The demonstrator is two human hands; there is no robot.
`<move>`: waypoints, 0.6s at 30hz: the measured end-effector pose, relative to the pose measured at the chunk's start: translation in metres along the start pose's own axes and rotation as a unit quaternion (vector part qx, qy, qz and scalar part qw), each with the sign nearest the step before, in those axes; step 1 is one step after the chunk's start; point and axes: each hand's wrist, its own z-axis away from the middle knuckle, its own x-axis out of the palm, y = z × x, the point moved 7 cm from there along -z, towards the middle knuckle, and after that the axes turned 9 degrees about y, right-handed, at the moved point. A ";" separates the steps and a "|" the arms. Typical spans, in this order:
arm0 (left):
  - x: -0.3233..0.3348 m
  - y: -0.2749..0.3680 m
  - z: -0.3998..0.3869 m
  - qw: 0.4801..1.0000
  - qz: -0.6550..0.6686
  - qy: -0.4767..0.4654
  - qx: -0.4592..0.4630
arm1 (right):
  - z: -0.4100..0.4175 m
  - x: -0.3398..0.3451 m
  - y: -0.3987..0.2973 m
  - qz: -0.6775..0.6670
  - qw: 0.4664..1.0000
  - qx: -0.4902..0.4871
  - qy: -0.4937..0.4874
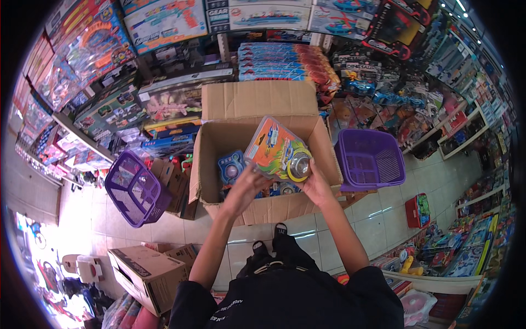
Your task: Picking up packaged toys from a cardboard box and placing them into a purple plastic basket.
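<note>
Over an open cardboard box (pixel 263 214), my right hand (pixel 318 185) grips the lower right edge of a toy blister pack (pixel 273 146). The pack has an orange and green card and a round clear bubble with a yellow rim, and it is tilted. My left hand (pixel 246 187) is at the pack's lower left edge; whether its fingers grip the pack I cannot tell. Inside the box, a blue toy pack (pixel 231 167) lies at the left, with more packs low down, partly hidden by my hands.
Purple plastic baskets stand left (pixel 154 201) and right (pixel 372 160) of the box. Shelves of boxed toys rise behind it. A closed carton (pixel 148 275) sits at the lower left. A small red basket (pixel 418 210) is on the tiled floor at right.
</note>
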 end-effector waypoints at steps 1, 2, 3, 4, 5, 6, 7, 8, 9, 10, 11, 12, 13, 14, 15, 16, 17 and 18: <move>0.009 -0.011 -0.003 0.990 -0.139 0.003 0.001 | 0.002 -0.007 -0.003 -0.003 1.000 -0.009 0.002; 0.020 -0.018 -0.009 0.988 -0.155 0.014 0.011 | 0.000 -0.017 -0.001 -0.012 1.000 0.007 0.003; 0.029 -0.025 -0.013 0.988 -0.156 0.005 0.010 | 0.003 -0.021 -0.002 -0.021 0.999 0.025 0.004; 0.032 -0.033 -0.018 0.980 -0.196 0.044 -0.006 | 0.009 -0.028 -0.003 -0.015 0.999 0.031 0.012; 0.034 -0.040 -0.022 0.968 -0.234 0.082 -0.022 | 0.015 -0.034 -0.011 -0.018 0.999 0.022 0.015; 0.044 -0.040 -0.025 0.976 -0.195 0.100 0.005 | 0.022 -0.041 -0.020 0.017 1.000 0.011 0.009; 0.051 -0.046 -0.031 0.976 -0.197 0.089 0.004 | 0.027 -0.048 -0.029 0.052 0.999 0.000 0.005; 0.054 -0.053 -0.039 0.984 -0.159 0.083 0.005 | 0.031 -0.057 -0.041 0.084 0.996 -0.018 0.012; 0.060 -0.059 -0.047 0.990 -0.121 0.076 0.002 | 0.035 -0.071 -0.050 0.078 0.996 -0.027 0.019; 0.069 -0.064 -0.052 0.988 -0.134 0.080 -0.001 | 0.039 -0.086 -0.058 0.097 0.995 -0.027 0.021; 0.079 -0.075 -0.058 0.988 -0.137 0.069 -0.007 | 0.044 -0.100 -0.065 0.116 0.993 -0.026 0.022; 0.091 -0.083 -0.065 0.986 -0.155 0.058 0.006 | 0.049 -0.109 -0.076 0.121 0.992 -0.026 0.018; 0.103 -0.091 -0.074 0.984 -0.172 0.048 0.019 | 0.050 -0.121 -0.084 0.115 0.992 -0.033 0.024; 0.114 -0.096 -0.082 0.983 -0.174 0.047 0.024 | 0.051 -0.132 -0.092 0.133 0.990 -0.042 0.028; 0.126 -0.107 -0.090 0.983 -0.175 0.041 0.019 | 0.054 -0.145 -0.100 0.151 0.987 -0.047 0.033; 0.137 -0.117 -0.099 0.984 -0.175 0.039 0.015 | 0.054 -0.158 -0.110 0.170 0.983 -0.060 0.039; 0.148 -0.128 -0.107 0.984 -0.175 0.037 0.010 | 0.054 -0.170 -0.121 0.167 0.983 -0.061 0.044; 0.153 -0.140 -0.115 0.982 -0.187 0.036 -0.018 | 0.059 -0.169 -0.143 0.212 0.964 -0.154 0.053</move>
